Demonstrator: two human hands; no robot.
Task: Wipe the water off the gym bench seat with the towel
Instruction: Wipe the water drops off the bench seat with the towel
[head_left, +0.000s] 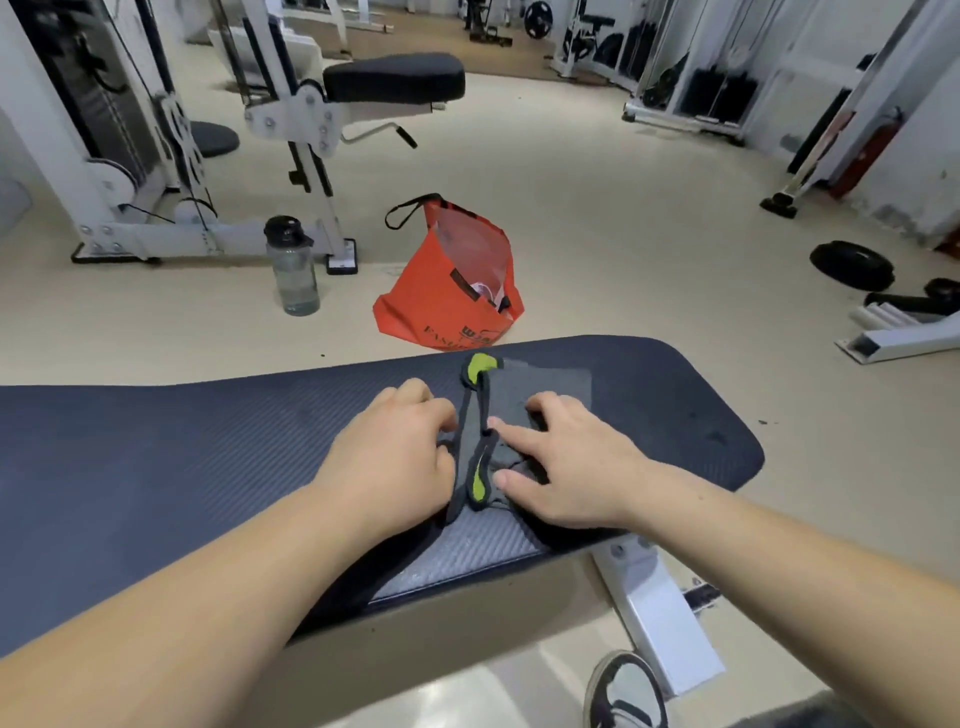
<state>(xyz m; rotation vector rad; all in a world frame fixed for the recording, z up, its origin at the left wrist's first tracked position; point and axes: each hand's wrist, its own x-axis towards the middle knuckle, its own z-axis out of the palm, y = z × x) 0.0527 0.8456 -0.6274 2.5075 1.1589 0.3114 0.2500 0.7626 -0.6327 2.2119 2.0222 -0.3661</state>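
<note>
A dark blue ribbed gym bench seat runs across the view from left to right. On its right half lies a grey towel with a dark strap and lime-green patches, partly folded. My left hand rests on the towel's left edge, fingers curled into the strap side. My right hand presses flat on the grey fabric, fingers spread and pointing left. Both hands touch the towel. A paler, shiny patch shows on the seat's near edge below the towel. I cannot make out water drops.
On the floor behind the bench stand an orange bag and a clear water bottle. A white machine with a black seat is at the back left. Weight plates lie at right. My shoe is below the bench frame.
</note>
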